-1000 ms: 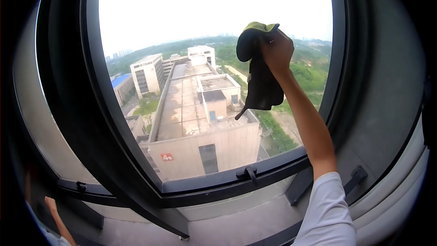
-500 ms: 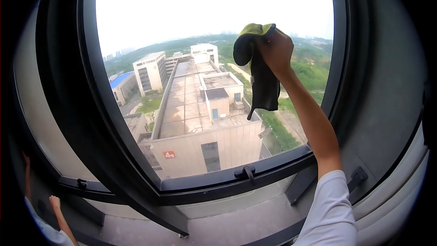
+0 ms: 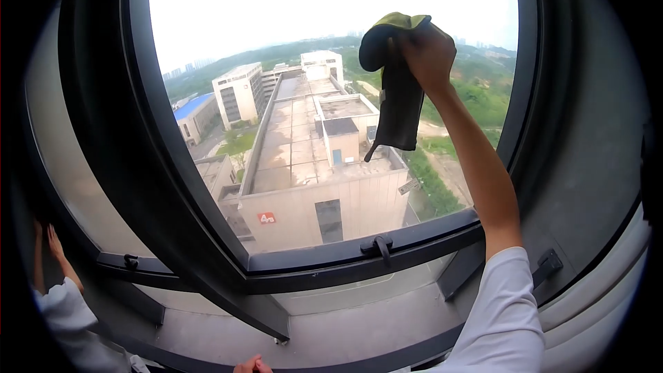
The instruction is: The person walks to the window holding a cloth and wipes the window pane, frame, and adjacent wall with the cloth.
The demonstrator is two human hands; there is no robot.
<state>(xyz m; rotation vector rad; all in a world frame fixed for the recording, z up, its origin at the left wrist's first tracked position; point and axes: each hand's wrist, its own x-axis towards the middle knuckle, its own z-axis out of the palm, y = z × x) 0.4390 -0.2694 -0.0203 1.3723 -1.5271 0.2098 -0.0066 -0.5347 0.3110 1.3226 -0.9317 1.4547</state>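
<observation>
Raised in front of the window pane, my right hand (image 3: 429, 55) grips the upper part of a dark cloth (image 3: 400, 107) with a yellow-green side. The cloth's top folds over to the left, and its lower part hangs down to a narrow strap-like end. Whether it touches the glass I cannot tell. Only a small part of my left hand (image 3: 253, 365) shows at the bottom edge, fingers curled together; anything in it is hidden. It is nearest to the lower window ledge (image 3: 359, 338).
A dark window frame (image 3: 331, 273) with a handle (image 3: 378, 244) runs below the pane. At the far left, another person's hand (image 3: 55, 243) and pale sleeve (image 3: 69, 307) are beside a dark panel. Pale folded material (image 3: 594, 304) lies at the right.
My right hand and the cloth appear slightly higher and farther right. My left hand has come into view at the bottom. The other person's hand has risen and its fingers have straightened.
</observation>
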